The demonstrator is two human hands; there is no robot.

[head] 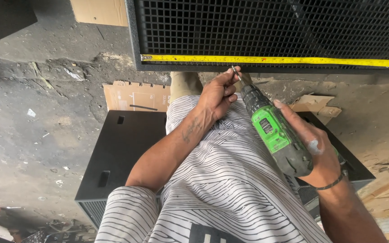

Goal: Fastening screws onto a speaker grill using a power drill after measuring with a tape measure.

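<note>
My right hand (315, 150) grips a green and black cordless drill (274, 132) that points up and to the left. My left hand (218, 93) pinches the thin bit (237, 74) at the drill's tip with its fingertips. The bit's end sits just under a yellow tape measure (275, 60), which lies stretched along the lower edge of a black metal grille (266, 27). Both forearms reach out over my striped white clothing (217, 180).
I am seated on a black box (118, 148) with slot cut-outs. Flattened cardboard (133, 95) lies on the dusty concrete floor (32, 126) in front of it. Wood and cardboard scraps (314, 104) lie at the right.
</note>
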